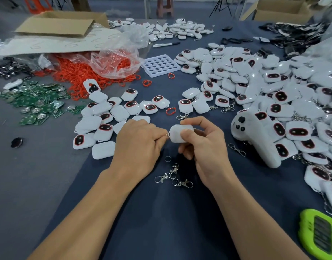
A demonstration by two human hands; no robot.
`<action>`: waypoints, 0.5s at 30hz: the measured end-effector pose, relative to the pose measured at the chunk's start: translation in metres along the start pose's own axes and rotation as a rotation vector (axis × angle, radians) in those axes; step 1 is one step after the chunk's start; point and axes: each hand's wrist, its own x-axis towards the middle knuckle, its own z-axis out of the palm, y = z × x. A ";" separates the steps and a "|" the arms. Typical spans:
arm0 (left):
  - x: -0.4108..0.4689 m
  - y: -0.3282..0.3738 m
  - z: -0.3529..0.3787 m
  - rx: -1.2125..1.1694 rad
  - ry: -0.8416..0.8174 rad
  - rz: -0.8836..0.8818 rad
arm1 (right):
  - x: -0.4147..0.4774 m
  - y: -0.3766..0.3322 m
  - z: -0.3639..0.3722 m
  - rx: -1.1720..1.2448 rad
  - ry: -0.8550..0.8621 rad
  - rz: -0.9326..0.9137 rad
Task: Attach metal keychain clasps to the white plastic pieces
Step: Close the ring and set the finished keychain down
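My right hand [202, 141] grips a white plastic piece [177, 133] above the dark table, thumb on its front. My left hand [140, 139] pinches a small metal ring [168, 135] right at the piece's left corner; most of that clasp is hidden in my fingers. Loose metal clasps [173, 175] and a single ring [167, 158] lie on the cloth just below my hands. One more clasp [237, 149] lies to the right. White pieces without clasps [105, 117] are scattered to the left. A large heap of white pieces with clasps [264, 87] fills the right side.
A white handheld controller [255, 136] lies on the right heap. Red rings [80, 76] spill from a plastic bag beside green circuit boards [35, 102]. A white hole tray [160, 65], a marker [166, 44], cardboard boxes [62, 21] and a green device [320, 233] are also around.
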 end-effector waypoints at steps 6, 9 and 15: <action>-0.003 0.001 0.005 -0.204 -0.005 -0.104 | 0.002 -0.004 -0.004 0.105 -0.033 0.051; -0.002 0.004 0.004 -0.330 -0.008 -0.166 | 0.003 -0.006 -0.006 0.150 -0.053 0.069; 0.003 0.004 0.006 -0.827 -0.125 -0.346 | 0.006 -0.009 -0.011 0.255 -0.115 0.129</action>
